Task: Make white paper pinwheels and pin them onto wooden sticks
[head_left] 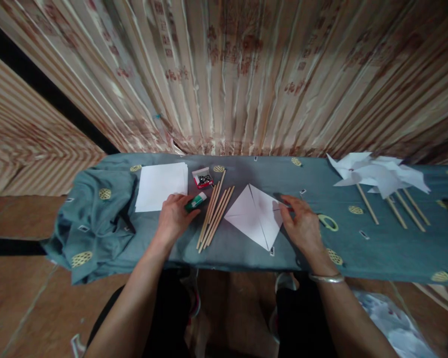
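Creased paper square (252, 219), centre stage on the tabletop (392, 258), lying flat between the two hands with one corner toward the wearer and dark crease lines crossing it! Over on its right corner comes the right hand (301, 223), thumb and forefinger with a narrow gap at the very tip of the sheet; whether they actually pinch the paper, I cannot tell from here. A silver bangle (326, 278) gleams on that wrist, and just beside the knuckles sits a pale green handle loop (328, 222).

Across to the left hand (176, 215), and its fingers are closed round a green-and-white tube (196, 201), the pale end pointing away to the right. That hand is close by the near edge of a stack of white paper (161, 186), and past the tube's end lies a bundle of wooden sticks (213, 219), slanting side by side, between the tube and the creased square. Just behind the tube, a small red box (203, 178) stands open, with little dark and shiny pieces inside.

Out on the far right, well apart from the hands, white paper pinwheels (381, 171) overlap in a cluster, four wooden stems reaching toward the near edge. Behind it all hangs a pleated, patterned curtain (224, 89).
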Demonstrator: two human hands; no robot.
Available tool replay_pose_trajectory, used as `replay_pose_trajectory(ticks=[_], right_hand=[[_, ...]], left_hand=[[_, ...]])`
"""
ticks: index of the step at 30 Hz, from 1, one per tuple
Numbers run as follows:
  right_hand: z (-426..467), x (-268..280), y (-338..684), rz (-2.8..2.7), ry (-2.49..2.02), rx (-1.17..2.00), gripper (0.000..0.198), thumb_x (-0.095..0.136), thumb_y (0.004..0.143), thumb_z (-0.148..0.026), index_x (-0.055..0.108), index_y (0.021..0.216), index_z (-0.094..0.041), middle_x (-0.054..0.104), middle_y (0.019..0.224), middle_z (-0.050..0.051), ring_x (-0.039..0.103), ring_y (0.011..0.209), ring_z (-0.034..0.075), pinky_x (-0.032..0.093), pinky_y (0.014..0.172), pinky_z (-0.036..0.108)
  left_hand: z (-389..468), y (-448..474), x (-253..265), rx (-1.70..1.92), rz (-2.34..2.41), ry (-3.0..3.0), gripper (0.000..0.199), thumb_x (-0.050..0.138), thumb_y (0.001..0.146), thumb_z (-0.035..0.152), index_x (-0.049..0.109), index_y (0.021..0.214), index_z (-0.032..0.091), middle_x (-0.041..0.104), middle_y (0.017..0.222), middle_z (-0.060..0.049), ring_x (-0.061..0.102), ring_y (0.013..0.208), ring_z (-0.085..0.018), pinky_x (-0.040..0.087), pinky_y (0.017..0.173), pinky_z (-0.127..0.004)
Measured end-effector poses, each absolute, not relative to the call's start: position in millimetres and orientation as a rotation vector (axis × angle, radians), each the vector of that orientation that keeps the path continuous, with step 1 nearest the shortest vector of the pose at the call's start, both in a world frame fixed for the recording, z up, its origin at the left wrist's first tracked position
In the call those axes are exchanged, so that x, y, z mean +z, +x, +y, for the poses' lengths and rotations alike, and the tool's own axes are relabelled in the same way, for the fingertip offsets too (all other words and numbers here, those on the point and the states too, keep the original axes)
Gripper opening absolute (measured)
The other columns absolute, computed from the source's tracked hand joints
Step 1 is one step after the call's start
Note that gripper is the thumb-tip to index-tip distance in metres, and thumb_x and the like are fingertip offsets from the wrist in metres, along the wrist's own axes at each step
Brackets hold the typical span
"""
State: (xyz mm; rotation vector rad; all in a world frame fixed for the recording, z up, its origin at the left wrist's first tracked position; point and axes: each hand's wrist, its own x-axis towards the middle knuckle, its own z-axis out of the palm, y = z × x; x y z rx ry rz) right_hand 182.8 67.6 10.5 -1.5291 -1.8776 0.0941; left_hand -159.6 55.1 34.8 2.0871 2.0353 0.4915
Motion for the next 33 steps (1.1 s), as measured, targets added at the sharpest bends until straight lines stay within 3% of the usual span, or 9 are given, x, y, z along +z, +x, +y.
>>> replay_pose_trajectory(ticks=[3, 6, 9, 13, 18, 22, 27, 33], right_hand=[[66, 14, 183, -1.846, -1.523, 0.125, 0.036, 0.046, 0.092, -0.038, 0.068, 0.109, -0.015, 0.072, 0.108, 0.016, 0.067, 0.098, 0.028, 0.052, 0.092, 0.048], [62, 20, 176, -1.764, -1.517, 0.246, 0.035, 0.05, 0.091, -0.04, 0.07, 0.107, -0.017, 0.073, 0.108, 0.015, 0.068, 0.092, 0.027, 0.052, 0.09, 0.047], [52, 26, 156, -1.581, -1.478, 0.587, 0.032, 0.056, 0.089, -0.044, 0.072, 0.104, -0.021, 0.074, 0.104, 0.01, 0.068, 0.084, 0.023, 0.055, 0.082, 0.041], [38, 30, 122, -1.285, -1.265, 1.168, 0.033, 0.067, 0.081, -0.05, 0.075, 0.096, -0.022, 0.076, 0.096, 0.007, 0.069, 0.084, 0.021, 0.056, 0.076, 0.035], [37, 33, 101, -0.917, -1.047, 1.607, 0.04, 0.085, 0.061, -0.049, 0.076, 0.091, -0.023, 0.078, 0.086, 0.002, 0.071, 0.074, 0.017, 0.059, 0.072, 0.034], [39, 36, 102, -0.799, -1.013, 1.685, 0.037, 0.091, 0.053, -0.04, 0.076, 0.082, -0.023, 0.077, 0.077, -0.002, 0.07, 0.067, 0.012, 0.059, 0.072, 0.029], [32, 40, 112, -0.756, -1.028, 1.728, 0.038, 0.091, 0.051, -0.041, 0.076, 0.08, -0.022, 0.076, 0.072, -0.002, 0.069, 0.064, 0.011, 0.057, 0.066, 0.025], [24, 47, 127, -0.699, -1.019, 1.786, 0.039, 0.093, 0.049, -0.04, 0.076, 0.08, -0.022, 0.077, 0.074, 0.0, 0.07, 0.066, 0.012, 0.057, 0.068, 0.025]], left_hand=[[53, -156, 39, 0.538, 2.025, 2.022, 0.027, 0.064, 0.079, 0.02, 0.073, 0.104, 0.017, 0.07, 0.092, -0.011, 0.059, 0.092, -0.029, 0.046, 0.081, -0.039], [51, -138, 46, 0.952, 1.901, 1.733, 0.025, 0.068, 0.076, 0.025, 0.075, 0.099, 0.018, 0.071, 0.093, -0.009, 0.061, 0.091, -0.026, 0.046, 0.083, -0.038], [47, -108, 55, 1.334, 1.415, 1.125, 0.03, 0.075, 0.072, 0.036, 0.075, 0.096, 0.019, 0.074, 0.089, -0.004, 0.064, 0.082, -0.019, 0.049, 0.081, -0.033], [40, -68, 65, 1.302, 1.035, 0.638, 0.035, 0.088, 0.057, 0.036, 0.075, 0.082, 0.017, 0.074, 0.08, -0.002, 0.066, 0.076, -0.015, 0.051, 0.079, -0.029], [37, -47, 70, 1.235, 0.948, 0.541, 0.034, 0.091, 0.055, 0.028, 0.076, 0.083, 0.015, 0.076, 0.085, -0.004, 0.069, 0.082, -0.014, 0.052, 0.085, -0.026], [36, -44, 69, 1.238, 0.961, 0.543, 0.033, 0.091, 0.055, 0.026, 0.076, 0.083, 0.015, 0.077, 0.087, -0.004, 0.068, 0.08, -0.013, 0.052, 0.083, -0.025], [37, -42, 70, 1.298, 0.965, 0.518, 0.032, 0.089, 0.058, 0.026, 0.075, 0.084, 0.013, 0.076, 0.086, -0.005, 0.069, 0.08, -0.015, 0.053, 0.082, -0.026], [44, -50, 76, 1.387, 1.012, 0.389, 0.016, 0.079, 0.069, 0.012, 0.071, 0.083, 0.012, 0.076, 0.084, -0.005, 0.071, 0.079, -0.014, 0.054, 0.08, -0.026]])
